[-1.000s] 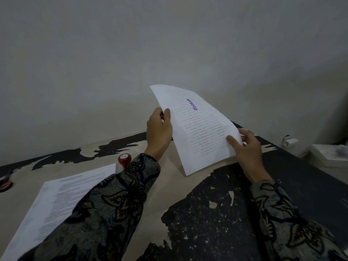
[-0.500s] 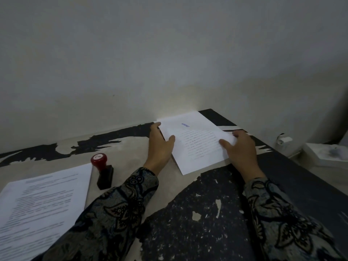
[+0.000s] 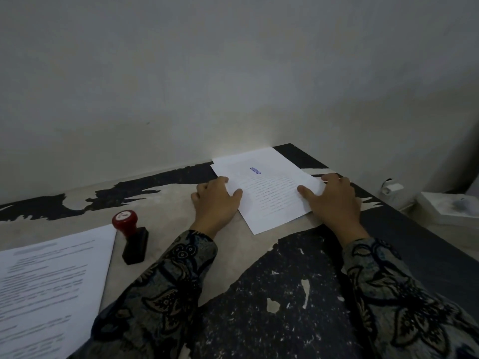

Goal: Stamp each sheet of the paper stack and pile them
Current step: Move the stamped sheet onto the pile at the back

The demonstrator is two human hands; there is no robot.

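While our left hand (image 3: 216, 200) lies at the left edge of the white printed sheet of paper (image 3: 269, 189), its thumb rests on the page and its fingers curl at the sheet's upper left edge; we cannot tell whether they pinch the paper or only press it. Our right hand (image 3: 333, 203) lies along the sheet's right edge, thumb flat on the page and fingers bent over the far right corner. Between our hands the sheet lies flat on the worn black-and-beige peeling table top (image 3: 272, 294), close to the pale grey wall (image 3: 233, 73), with a blue stamped word (image 3: 255, 171) near its far end. Both forearms wear dark floral-patterned sleeves (image 3: 166, 281). Well to the left stands a black-based rubber stamp with a red knob handle (image 3: 131, 235), upright, just beside the white stack of printed sheets (image 3: 49, 288) at the near left.
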